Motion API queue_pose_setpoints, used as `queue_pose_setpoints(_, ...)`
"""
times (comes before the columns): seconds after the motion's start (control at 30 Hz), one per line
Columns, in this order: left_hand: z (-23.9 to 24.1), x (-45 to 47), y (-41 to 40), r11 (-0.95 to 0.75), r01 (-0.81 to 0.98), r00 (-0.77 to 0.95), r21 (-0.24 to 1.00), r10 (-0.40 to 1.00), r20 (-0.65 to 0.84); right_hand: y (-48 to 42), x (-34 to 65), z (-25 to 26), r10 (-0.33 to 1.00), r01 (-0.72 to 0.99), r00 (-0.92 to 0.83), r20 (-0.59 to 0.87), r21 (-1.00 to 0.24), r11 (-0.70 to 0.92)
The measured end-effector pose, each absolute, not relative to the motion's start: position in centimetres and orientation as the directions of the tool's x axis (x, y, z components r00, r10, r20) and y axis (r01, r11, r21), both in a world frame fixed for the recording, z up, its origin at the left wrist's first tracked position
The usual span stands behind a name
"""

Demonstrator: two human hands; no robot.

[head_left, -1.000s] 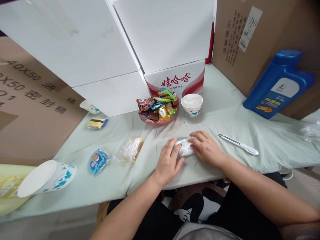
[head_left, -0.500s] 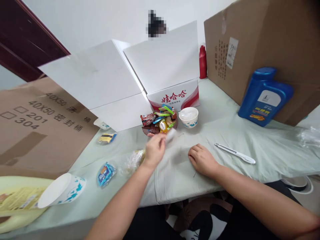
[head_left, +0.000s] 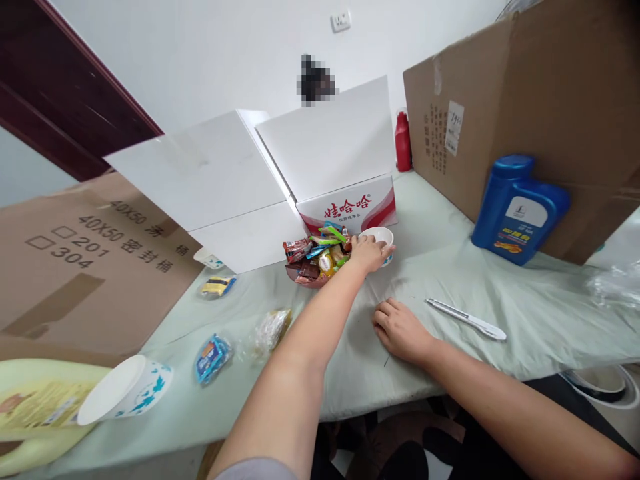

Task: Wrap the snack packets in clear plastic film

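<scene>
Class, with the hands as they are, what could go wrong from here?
The left hand is at the near side of the paper cup and might tip it. It is also close beside the heaped snacks, so some could be knocked out of the bowl.

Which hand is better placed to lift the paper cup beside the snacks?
Likely the left hand: it's at the paper cup, while the right hand rests on the tablecloth, farther away.
</scene>
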State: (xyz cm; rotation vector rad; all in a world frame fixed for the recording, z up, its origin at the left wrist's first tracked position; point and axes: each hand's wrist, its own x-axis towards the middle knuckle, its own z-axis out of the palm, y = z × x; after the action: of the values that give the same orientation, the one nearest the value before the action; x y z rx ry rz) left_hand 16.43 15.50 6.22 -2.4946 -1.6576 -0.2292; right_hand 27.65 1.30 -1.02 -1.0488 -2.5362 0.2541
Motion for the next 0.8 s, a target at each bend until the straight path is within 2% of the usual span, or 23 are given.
queue_pose_setpoints(0.2, 5.8, 15.4, 8.1, -0.449, 0.894, 0.400, 0.001, 0.798, 0.452, 1.4, 27.8, -1.2, 0.701, 0.645, -0.659, 0.271, -0.276, 0.713)
queue_pose_setpoints(0.3, 4.4, 13.0, 2.4, -0.483, 0.873, 0.411, 0.070, 0.805, 0.428, 1.2, 27.9, -1.3, 0.690, 0.644, -0.667, 0.281, -0.249, 0.723)
queue_pose_setpoints(0.4, 3.2, 8.5, -2.5, -0.305, 0.949, 0.255, 0.085, 0.895, 0.367, 0.8, 28.1, -1.1, 0.680, 0.637, -0.678, 0.278, -0.241, 0.733)
queue_pose_setpoints(0.47, 2.8, 4.9, -4.8, -0.005, 0.998, -0.017, 0.055, 0.920, 0.393, 0.7, 28.1, -1.0, 0.679, 0.637, -0.684, 0.266, -0.235, 0.734)
queue_pose_setpoints(0.53, 2.6, 1.4, -6.2, 0.300, 0.953, -0.289, 0.045, 0.850, 0.441, 0.5, 28.0, -0.7, 0.687, 0.647, -0.684, 0.246, -0.230, 0.727)
queue_pose_setpoints(0.6, 2.3, -1.2, -6.9, 0.474, 0.877, -0.463, 0.076, 0.793, 0.396, 0.4, 27.9, -0.4, 0.694, 0.657, -0.685, 0.222, -0.224, 0.720)
queue_pose_setpoints(0.7, 1.6, -3.3, -6.6, 0.459, 0.879, -0.478, 0.130, 0.845, 0.240, 0.2, 28.1, 0.4, 0.685, 0.653, -0.709, 0.169, -0.212, 0.727)
queue_pose_setpoints(0.8, 1.2, -3.3, -5.3, 0.303, 0.933, -0.343, 0.195, 0.910, 0.231, 0.5, 29.6, 1.5, 0.695, 0.669, -0.708, 0.127, -0.196, 0.717)
